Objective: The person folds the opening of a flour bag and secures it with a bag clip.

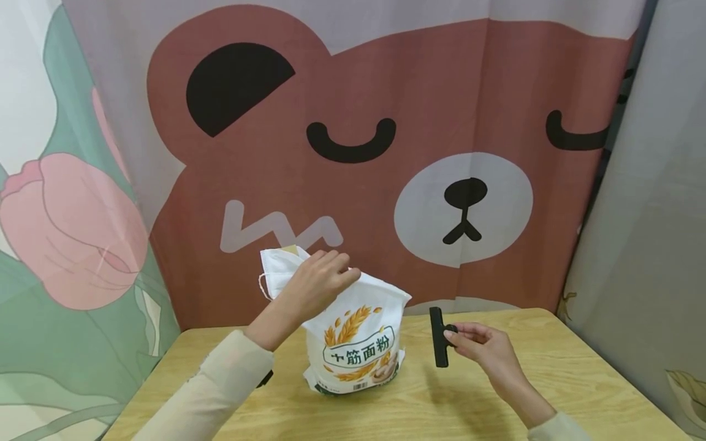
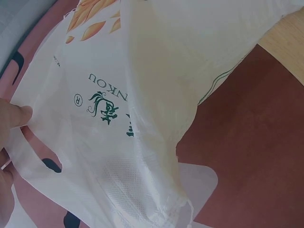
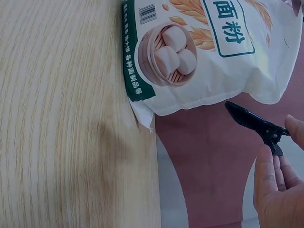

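Observation:
A white flour bag (image 1: 358, 318) with printed wheat ears and green lettering stands on the table, its upper part slanting to the left. My left hand (image 1: 320, 282) grips the bag's top edge with fingers curled over it; in the left wrist view its fingertips (image 2: 21, 115) lie on the white plastic. To the right of the bag, my right hand (image 1: 488, 352) pinches a black bag clip (image 1: 438, 337) by its handles, above the table and apart from the bag. The right wrist view shows the clip (image 3: 249, 118) side-on, its long jaws toward the bag.
The wooden table (image 1: 441, 404) reaches back to a curtain (image 1: 430, 79) printed with a brown bear. A small black thing (image 1: 265, 378) lies mostly hidden behind my left forearm. More curtains hang at the left (image 1: 72, 233) and right (image 1: 640, 245).

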Available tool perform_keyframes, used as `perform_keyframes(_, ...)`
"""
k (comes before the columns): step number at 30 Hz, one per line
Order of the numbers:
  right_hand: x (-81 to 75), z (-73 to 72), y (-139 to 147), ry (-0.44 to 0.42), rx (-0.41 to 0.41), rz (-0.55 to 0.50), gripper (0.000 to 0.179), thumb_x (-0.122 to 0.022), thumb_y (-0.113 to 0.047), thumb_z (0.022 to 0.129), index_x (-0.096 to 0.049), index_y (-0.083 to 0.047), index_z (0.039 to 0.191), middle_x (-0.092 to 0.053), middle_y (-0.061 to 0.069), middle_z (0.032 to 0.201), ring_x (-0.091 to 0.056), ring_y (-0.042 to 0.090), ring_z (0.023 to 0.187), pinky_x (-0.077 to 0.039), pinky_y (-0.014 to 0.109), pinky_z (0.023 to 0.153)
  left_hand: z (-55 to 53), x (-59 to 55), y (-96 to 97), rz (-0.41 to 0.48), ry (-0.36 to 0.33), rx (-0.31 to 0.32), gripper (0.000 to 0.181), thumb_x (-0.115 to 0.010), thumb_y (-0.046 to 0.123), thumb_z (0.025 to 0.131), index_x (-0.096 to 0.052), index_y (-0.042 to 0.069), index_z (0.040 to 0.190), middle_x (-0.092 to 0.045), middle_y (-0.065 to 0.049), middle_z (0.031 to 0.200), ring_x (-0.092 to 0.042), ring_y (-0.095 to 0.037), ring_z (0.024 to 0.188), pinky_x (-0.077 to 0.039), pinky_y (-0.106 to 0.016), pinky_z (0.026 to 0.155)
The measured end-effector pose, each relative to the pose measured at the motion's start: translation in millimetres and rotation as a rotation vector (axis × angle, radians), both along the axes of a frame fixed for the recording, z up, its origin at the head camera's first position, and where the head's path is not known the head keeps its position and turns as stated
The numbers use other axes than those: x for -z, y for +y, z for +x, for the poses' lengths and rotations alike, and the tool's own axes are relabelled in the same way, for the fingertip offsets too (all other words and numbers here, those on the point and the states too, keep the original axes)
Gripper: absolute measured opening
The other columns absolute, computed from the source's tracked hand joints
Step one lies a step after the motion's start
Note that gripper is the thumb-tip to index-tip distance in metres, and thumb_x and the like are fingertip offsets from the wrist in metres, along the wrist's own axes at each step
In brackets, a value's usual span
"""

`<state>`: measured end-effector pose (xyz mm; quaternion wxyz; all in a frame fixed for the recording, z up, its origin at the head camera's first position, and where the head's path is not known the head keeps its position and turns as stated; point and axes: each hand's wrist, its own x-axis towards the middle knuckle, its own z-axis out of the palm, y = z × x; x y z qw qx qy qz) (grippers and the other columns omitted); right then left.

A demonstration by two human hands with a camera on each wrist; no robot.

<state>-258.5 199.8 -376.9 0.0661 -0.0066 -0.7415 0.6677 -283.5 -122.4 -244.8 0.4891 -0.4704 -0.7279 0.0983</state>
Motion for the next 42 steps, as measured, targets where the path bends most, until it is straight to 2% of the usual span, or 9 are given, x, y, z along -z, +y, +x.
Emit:
perform_keyframes(5, -2.3, 1.2, -0.2, -0.001, -0.007, -0.015, 0.056, -0.078, -0.022, 0.083, -0.056, 0.009, 0.124, -0.063, 0.010, 0.106, -0.065, 0.014, 0.090, -0.052, 0.034, 0.084, -0.2, -0.2, 0.4, 0.000, -0.002, -0.001, 0.019, -0.071, -0.005, 0.081, -0.063, 0.010, 0.089, -0.050, -0.004, 0.078, -0.047, -0.019, 0.063, -0.038, -0.028, 0.058)
perform_keyframes(11, -7.0, 4.3, -3.0, 0.004, -0.007, -0.030, 0.053, -0.078, -0.019, 0.083, -0.057, 0.009, 0.123, -0.062, 0.011, 0.105, -0.065, 0.014, 0.090, -0.053, 0.032, 0.082, 0.8, -0.4, 0.7, 0.002, 0.001, 0.000, 0.019, -0.071, -0.005, 0.080, -0.063, 0.010, 0.088, -0.050, -0.004, 0.077, -0.047, -0.019, 0.063, -0.037, -0.028, 0.057)
perform_keyframes(19, -9.5, 7.0, -5.4, 0.049, -0.008, -0.025, 0.046, -0.077, -0.014, 0.084, -0.059, 0.009, 0.119, -0.062, 0.013, 0.102, -0.063, 0.014, 0.089, -0.053, 0.033, 0.081, 2.6, 0.1, 1.2, 0.003, -0.003, 0.003, 0.019, -0.071, -0.005, 0.080, -0.063, 0.010, 0.089, -0.050, -0.004, 0.078, -0.048, -0.019, 0.064, -0.037, -0.029, 0.057)
perform_keyframes(30, -12.3, 9.3, -6.0, 0.088, 0.021, 0.069, 0.048, -0.079, -0.024, 0.082, -0.063, 0.003, 0.119, -0.065, 0.009, 0.102, -0.061, 0.014, 0.091, -0.052, 0.025, 0.078, 5.1, -1.6, 1.8, 0.002, 0.024, -0.018, 0.016, -0.066, -0.005, 0.083, -0.061, 0.010, 0.085, -0.046, -0.004, 0.075, -0.046, -0.020, 0.062, -0.036, -0.029, 0.057)
perform_keyframes(42, -13.8, 10.5, -5.3, 0.124, 0.018, 0.057, 0.049, -0.079, -0.025, 0.082, -0.063, 0.003, 0.120, -0.065, 0.009, 0.103, -0.061, 0.013, 0.091, -0.051, 0.025, 0.079, 5.5, -2.9, 2.8, -0.010, 0.015, -0.030, 0.016, -0.067, -0.005, 0.083, -0.062, 0.010, 0.086, -0.047, -0.004, 0.075, -0.046, -0.019, 0.063, -0.036, -0.029, 0.058)
